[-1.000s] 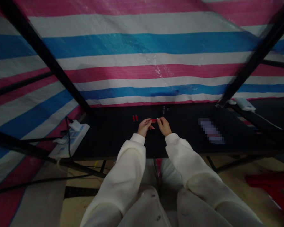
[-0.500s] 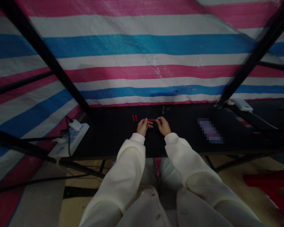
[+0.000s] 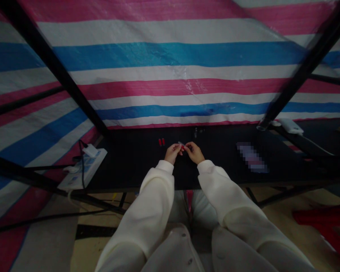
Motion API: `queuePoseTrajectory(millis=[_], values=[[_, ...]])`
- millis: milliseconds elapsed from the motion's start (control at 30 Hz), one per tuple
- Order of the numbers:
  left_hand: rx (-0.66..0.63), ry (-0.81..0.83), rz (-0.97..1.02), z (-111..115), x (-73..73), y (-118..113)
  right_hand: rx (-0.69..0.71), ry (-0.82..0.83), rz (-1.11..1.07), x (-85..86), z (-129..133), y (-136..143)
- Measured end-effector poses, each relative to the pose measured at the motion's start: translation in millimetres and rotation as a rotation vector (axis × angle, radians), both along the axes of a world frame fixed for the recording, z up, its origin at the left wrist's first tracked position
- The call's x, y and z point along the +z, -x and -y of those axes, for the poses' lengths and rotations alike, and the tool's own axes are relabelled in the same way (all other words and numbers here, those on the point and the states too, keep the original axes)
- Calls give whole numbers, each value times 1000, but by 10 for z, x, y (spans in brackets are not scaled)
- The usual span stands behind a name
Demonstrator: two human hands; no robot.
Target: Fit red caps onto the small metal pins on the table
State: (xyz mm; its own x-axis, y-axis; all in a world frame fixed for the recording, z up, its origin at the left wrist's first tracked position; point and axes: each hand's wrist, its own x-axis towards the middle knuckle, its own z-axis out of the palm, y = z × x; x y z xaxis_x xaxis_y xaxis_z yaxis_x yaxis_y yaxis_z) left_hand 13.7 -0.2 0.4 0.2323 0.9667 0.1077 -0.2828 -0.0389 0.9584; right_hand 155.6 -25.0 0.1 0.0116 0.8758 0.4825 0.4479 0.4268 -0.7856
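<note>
Close together over the black table, my left hand [image 3: 172, 152] and my right hand [image 3: 195, 152] meet at a small red piece with a grey, metal-looking part [image 3: 182, 146]. The fingers of both hands are closed on it and cover much of it, so its exact kind cannot be made out. Two small red pieces [image 3: 161, 142] lie side by side on the table, beyond my left hand. A slim, shiny metal-looking part [image 3: 195, 132] lies beyond my right hand, with several tiny bits [image 3: 202, 131] beside it.
A white power strip [image 3: 93, 166] with plugs and cables sits at the table's left end. On the right lies a blurred, phone-shaped object [image 3: 251, 157]. A white adapter [image 3: 290, 126] with a cable is farther right. Black frame posts [image 3: 82, 102] and striped sheeting surround the black table [image 3: 130, 151].
My right hand has shifted slightly left, closer to my left hand. The red piece and its grey part are now turned and more covered by my fingers.
</note>
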Motion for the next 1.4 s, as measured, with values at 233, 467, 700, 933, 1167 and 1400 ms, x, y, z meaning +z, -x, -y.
queuePoseTrajectory(millis=[233,467,700,933,1167,1400], values=[[11,27,49,4,26,6,66,-61,107,-44,-50,-6],[9,57,32,18,62,9,70,-23,208,-18,-136,-4],[-4,58,15,12,41,11,-334,181,276,1,-531,-330],[9,68,18,6,47,9,-381,246,344,-52,-694,-409],[2,73,2,12,58,5,-386,284,436,-42,-740,-397],[1,75,11,15,63,2,-356,425,497,14,-750,-421]])
